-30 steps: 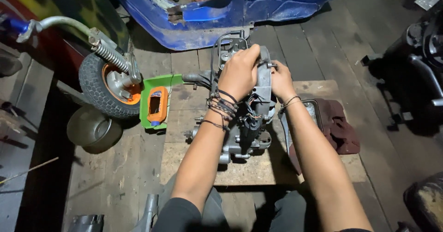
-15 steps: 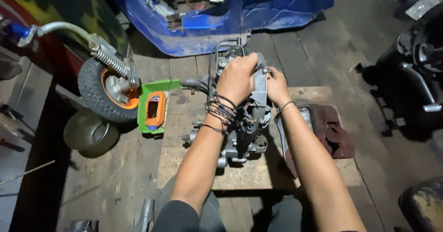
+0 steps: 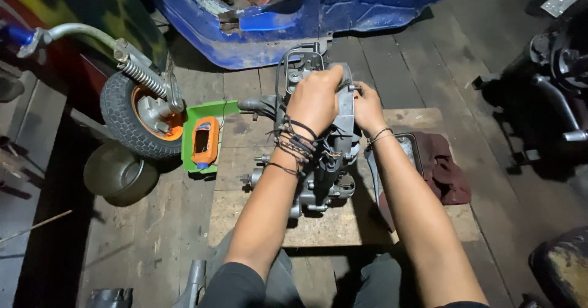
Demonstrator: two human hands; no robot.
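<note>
Under both hands [image 3: 337, 102], grey engine [image 3: 324, 167]

A grey metal engine block [image 3: 324, 161] stands on a pale tan wooden board [image 3: 257, 216]. At nine o'clock, a green tray [image 3: 211, 115] holds an orange bottle [image 3: 204, 139]. A black tyre [image 3: 119, 121] rings an orange hub. At twelve, blue bodywork [image 3: 343, 7]; at three, a maroon rag [image 3: 447, 167].

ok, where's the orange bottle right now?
Head view, left of centre: the orange bottle lies in a green tray on the wooden floor, between the small wheel and the engine gripped by both hands, beyond the left hand.
</note>
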